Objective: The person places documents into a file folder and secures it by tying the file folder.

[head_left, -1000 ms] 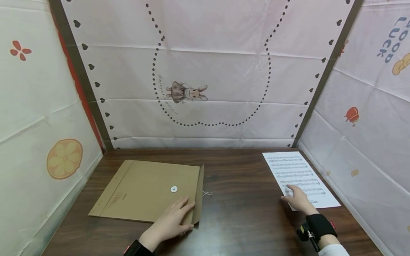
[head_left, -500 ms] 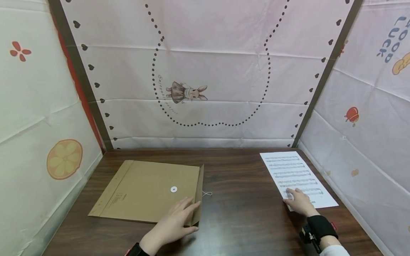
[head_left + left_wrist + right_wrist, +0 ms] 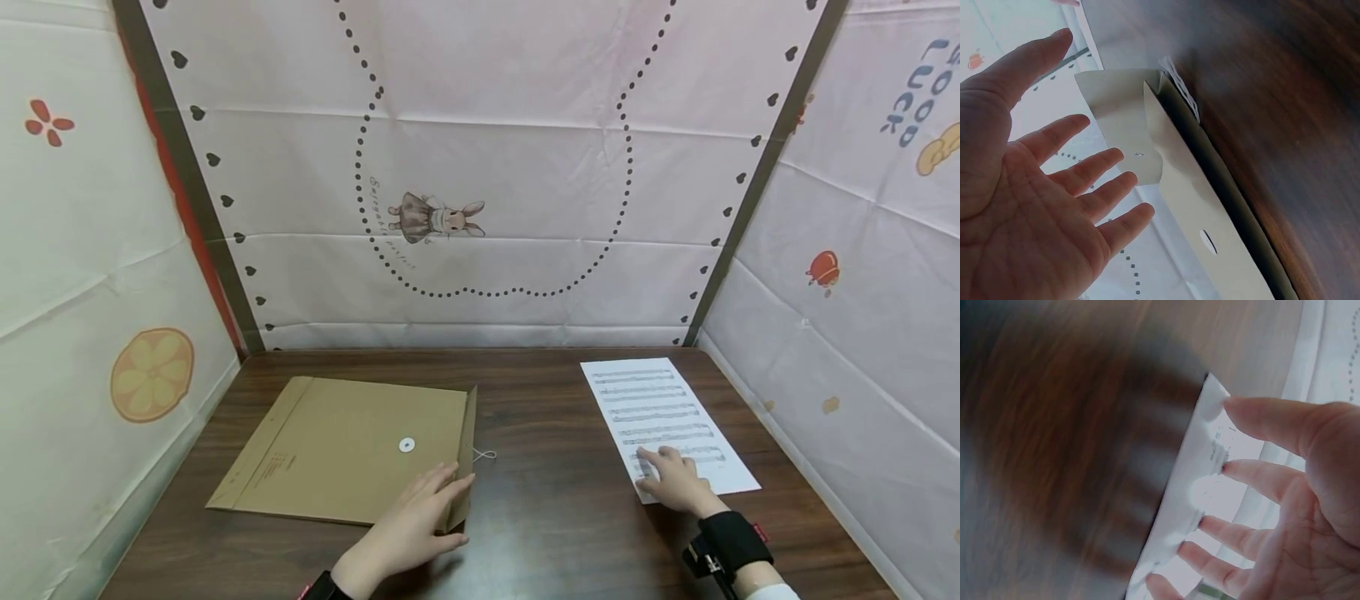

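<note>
A brown kraft document envelope (image 3: pixel 337 442) lies on the left of the table, with a white button (image 3: pixel 407 445) and a white string (image 3: pixel 485 454) at its flap end. Over its near right corner my left hand (image 3: pixel 408 523) hovers, fingers spread and holding nothing. The left wrist view shows the envelope's mouth (image 3: pixel 1175 159) parted, its flap (image 3: pixel 1116 103) standing out beyond the fingertips. On the right side, a sheet of printed music (image 3: pixel 652 408) lies flat. My right hand (image 3: pixel 675 483) rests its extended fingertips on the sheet's near left part; the right wrist view shows them on the paper (image 3: pixel 1179 487).
The dark wooden table (image 3: pixel 540 500) has bare wood between envelope and sheet. Printed cloth walls close it in at the back (image 3: pixel 495 275), left (image 3: pixel 67 267) and right (image 3: pixel 885 333). Each wrist wears a black band (image 3: pixel 731 542).
The sheet music has slid left across the table under my right hand's fingertips. My left hand has shifted slightly right and lifted its thumb off the envelope's edge. The envelope stays in place.
</note>
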The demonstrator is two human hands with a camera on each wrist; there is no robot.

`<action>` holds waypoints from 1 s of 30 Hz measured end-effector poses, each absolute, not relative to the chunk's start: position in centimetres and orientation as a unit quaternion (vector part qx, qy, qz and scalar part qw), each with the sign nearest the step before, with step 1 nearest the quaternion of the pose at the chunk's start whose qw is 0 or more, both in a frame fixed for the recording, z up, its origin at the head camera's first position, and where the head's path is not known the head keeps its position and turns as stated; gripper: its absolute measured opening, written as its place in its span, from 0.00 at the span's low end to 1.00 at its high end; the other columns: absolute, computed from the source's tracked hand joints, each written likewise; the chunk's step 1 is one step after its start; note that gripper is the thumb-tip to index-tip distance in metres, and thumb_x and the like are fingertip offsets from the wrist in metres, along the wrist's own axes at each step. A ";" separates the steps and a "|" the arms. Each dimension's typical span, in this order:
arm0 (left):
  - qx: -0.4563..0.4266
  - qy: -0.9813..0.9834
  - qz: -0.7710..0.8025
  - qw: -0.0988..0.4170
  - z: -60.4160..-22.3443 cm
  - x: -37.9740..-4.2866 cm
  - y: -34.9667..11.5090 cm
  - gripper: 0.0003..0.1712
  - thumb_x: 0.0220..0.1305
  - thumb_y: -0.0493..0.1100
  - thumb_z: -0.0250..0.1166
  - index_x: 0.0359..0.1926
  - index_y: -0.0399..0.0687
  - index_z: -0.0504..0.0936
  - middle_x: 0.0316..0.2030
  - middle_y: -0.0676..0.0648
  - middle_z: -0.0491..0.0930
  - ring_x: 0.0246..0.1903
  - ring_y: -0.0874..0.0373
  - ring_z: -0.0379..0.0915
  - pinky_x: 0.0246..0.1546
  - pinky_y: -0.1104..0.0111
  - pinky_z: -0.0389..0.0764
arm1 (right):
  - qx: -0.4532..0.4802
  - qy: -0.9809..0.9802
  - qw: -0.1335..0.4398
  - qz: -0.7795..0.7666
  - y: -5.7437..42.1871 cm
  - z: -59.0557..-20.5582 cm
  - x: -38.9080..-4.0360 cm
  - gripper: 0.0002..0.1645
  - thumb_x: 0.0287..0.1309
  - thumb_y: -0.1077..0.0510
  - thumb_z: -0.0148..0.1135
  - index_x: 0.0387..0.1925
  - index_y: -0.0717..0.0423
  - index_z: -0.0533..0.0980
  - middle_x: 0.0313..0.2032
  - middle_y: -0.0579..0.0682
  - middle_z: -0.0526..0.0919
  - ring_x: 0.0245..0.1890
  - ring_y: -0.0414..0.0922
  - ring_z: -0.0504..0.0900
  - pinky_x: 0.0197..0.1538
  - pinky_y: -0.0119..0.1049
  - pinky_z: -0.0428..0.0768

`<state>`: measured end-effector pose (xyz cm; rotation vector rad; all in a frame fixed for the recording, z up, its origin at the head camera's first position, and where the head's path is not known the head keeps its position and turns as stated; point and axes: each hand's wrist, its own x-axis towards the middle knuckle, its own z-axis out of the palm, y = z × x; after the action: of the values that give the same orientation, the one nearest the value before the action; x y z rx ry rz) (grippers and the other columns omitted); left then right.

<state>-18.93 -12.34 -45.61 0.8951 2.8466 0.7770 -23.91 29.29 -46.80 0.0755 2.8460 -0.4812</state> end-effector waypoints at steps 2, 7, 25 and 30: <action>0.293 0.923 0.249 0.030 -45.6 -18.9 -12.1 0.43 0.59 0.50 0.76 0.72 0.43 0.70 0.72 0.32 0.67 0.73 0.32 0.63 0.70 0.36 0.66 | 0.019 0.977 0.134 -0.164 28.5 -46.6 -23.8 0.34 0.65 0.53 0.64 0.69 0.61 0.70 0.67 0.77 0.63 0.61 0.77 0.65 0.54 0.79 0.70; 0.306 0.921 0.239 0.037 -45.2 -19.0 -11.1 0.42 0.61 0.50 0.75 0.73 0.44 0.70 0.74 0.33 0.66 0.74 0.32 0.61 0.71 0.37 0.66 | -0.003 0.975 0.146 -0.169 26.8 -46.4 -23.4 0.35 0.64 0.52 0.66 0.70 0.58 0.71 0.66 0.74 0.65 0.59 0.73 0.66 0.53 0.75 0.72; 0.404 0.905 0.132 -0.026 -45.3 -18.4 -5.5 0.42 0.61 0.57 0.74 0.73 0.54 0.71 0.71 0.43 0.73 0.72 0.44 0.68 0.72 0.50 0.72 | -0.065 0.967 0.145 -0.201 21.4 -46.2 -22.0 0.36 0.57 0.54 0.72 0.67 0.57 0.75 0.65 0.70 0.69 0.59 0.69 0.68 0.57 0.70 0.73; 0.395 0.910 0.123 -0.006 -45.8 -18.6 -5.0 0.43 0.60 0.58 0.74 0.73 0.53 0.70 0.71 0.43 0.73 0.72 0.45 0.68 0.72 0.51 0.72 | -0.086 0.963 0.138 -0.214 20.2 -46.1 -21.4 0.36 0.55 0.55 0.74 0.65 0.58 0.76 0.65 0.71 0.69 0.59 0.71 0.68 0.58 0.71 0.72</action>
<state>-18.55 -5.04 -45.81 1.2467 2.8713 0.3886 -21.42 20.20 -46.12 -0.2487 2.7856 -0.6181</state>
